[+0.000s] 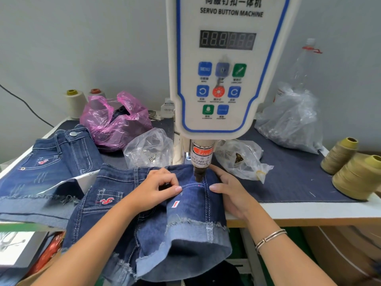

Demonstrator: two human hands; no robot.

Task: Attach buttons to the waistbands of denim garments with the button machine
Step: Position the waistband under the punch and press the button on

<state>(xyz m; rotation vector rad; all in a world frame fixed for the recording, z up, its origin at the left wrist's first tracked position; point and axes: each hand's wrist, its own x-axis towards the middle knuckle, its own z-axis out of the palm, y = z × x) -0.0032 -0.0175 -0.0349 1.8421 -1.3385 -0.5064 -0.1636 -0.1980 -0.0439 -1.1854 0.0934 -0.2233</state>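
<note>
The white button machine (pixel 226 65) fills the upper centre of the frame; its panel reads "SERVO BUTTON MACHINE" above a dark digit display, a blue "MENU" key and other coloured keys. The brown punch head (pixel 201 156) below carries the words "TAKE CARE OF FINGER". Under it, in the lower centre, lie the denim shorts (pixel 165 213), their waistband touching the punch tip; a red embroidered logo sits on the pocket and a small red tag on the inner fabric. The left hand (pixel 158 188) pinches the waistband, fingers curled on the cloth. The right hand (pixel 231 193) rests on the right side of the waistband with thumb pressing the fabric; whether its fingers curl under the cloth cannot be told.

At middle left a second pair of shorts (pixel 51 162) lies on the desk (pixel 309 211), a metal button on its waistband. Behind are a pink plastic bag (pixel 115 122), two clear bags (pixel 148 149) holding small metal parts, a larger clear bag (pixel 290 118), and thread cones (pixel 350 172) at the right edge.
</note>
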